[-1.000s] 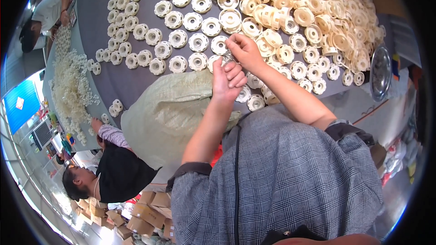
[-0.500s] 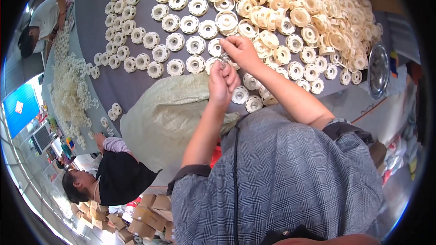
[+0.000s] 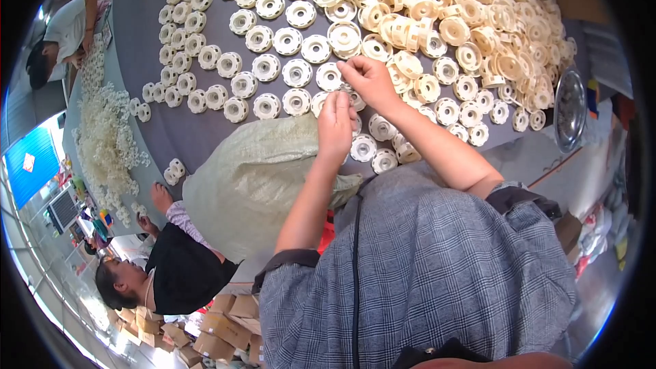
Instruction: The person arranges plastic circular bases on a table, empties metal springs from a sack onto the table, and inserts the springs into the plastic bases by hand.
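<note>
Left hand (image 3: 335, 126) and right hand (image 3: 371, 82) close together above pale wheel-shaped parts (image 3: 265, 67)

At the far left, the dark lens rim crops the room around a blue panel (image 3: 33, 167). A person in white (image 3: 68, 24) and a person in black (image 3: 188, 266) are by a neighbouring surface (image 3: 152, 174) bearing a pile of small whitish pieces (image 3: 109, 137); those pieces are too small to make out. Cardboard boxes (image 3: 222, 331) stand below, partly hidden.

Next, a greenish woven sack (image 3: 246, 171) covers the near edge of the dark grey surface (image 3: 176, 126), where the wheel-shaped parts lie in loose rows. The left hand's fingers point up toward the bent fingers of the right; whatever is between them is hidden, and whether either hand grips anything cannot be told. Parts lie around and beneath both hands.

Rightward, a cream heap (image 3: 478, 20) runs out of view at the top. Beyond it stand a shiny metal dish (image 3: 570, 109) and blurred plastic bags (image 3: 598, 236).
</note>
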{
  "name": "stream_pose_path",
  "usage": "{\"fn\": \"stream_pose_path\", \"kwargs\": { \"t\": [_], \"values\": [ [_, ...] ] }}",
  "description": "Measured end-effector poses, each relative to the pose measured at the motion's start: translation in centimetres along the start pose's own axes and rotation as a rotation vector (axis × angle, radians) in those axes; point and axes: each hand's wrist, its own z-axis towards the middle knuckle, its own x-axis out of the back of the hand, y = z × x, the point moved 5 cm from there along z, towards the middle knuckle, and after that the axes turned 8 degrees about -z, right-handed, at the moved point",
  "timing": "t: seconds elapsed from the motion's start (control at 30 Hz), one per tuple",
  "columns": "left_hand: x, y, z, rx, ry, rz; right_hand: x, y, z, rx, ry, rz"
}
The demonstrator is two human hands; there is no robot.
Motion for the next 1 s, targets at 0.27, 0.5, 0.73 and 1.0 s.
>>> {"fn": "stream_pose_path", "kwargs": {
  "t": [0.27,0.5,0.73,1.0],
  "values": [
    [-1.2,2.1,-2.3,0.345,-0.537,-1.743,6.6,0.8,4.8,-0.145,0.222,0.366],
    [6.1,-2.1,5.0,0.032,0.072,-0.536,2.1,1.4,2.4,-0.198,-0.015,0.266],
    [8.8,-4.0,11.1,-0.079,0.199,-0.061,0.1,2.1,3.2,-0.217,-0.174,0.114],
    [9.1,-4.6,15.1,-0.270,0.237,0.477,0.6,4.7,3.8,-0.332,-0.118,0.149]
  ]
}}
